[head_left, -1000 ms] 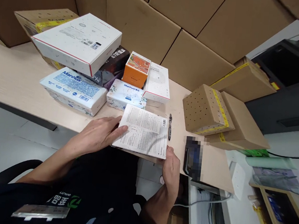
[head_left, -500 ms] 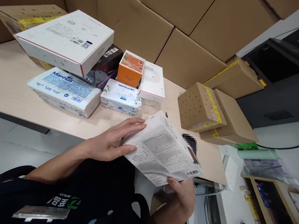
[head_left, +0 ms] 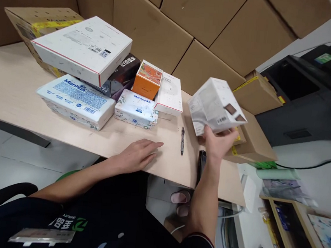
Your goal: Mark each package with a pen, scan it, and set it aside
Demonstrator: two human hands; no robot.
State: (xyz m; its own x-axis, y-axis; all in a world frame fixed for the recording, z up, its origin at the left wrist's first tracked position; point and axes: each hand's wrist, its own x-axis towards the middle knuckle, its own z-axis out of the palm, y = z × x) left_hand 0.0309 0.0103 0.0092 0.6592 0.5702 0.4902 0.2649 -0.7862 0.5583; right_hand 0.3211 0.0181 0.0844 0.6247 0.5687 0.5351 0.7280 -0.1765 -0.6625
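Observation:
My right hand (head_left: 220,141) grips the lower edge of a white box (head_left: 212,105) with fine print and a barcode, holding it tilted above the right part of the table. Its thumb shows on the near face; the other fingers are mostly hidden behind the box. My left hand (head_left: 137,154) holds nothing and lies at the table's front edge, fingers stretched out to the right. A pen (head_left: 182,141) rests on the table between the two hands. Beside my right forearm, a dark flat object (head_left: 201,164) is partly covered.
Tissue packs (head_left: 75,99), a large white box (head_left: 83,48), an orange box (head_left: 148,79) and a power bank box (head_left: 170,93) crowd the table's left and middle. Cardboard boxes (head_left: 259,141) and a black machine (head_left: 297,90) stand at the right. Stacked cartons (head_left: 151,25) wall off the back.
My left hand has let go of the white box and dropped to the table edge. My right hand has carried the box up and away to the right, uncovering the pen.

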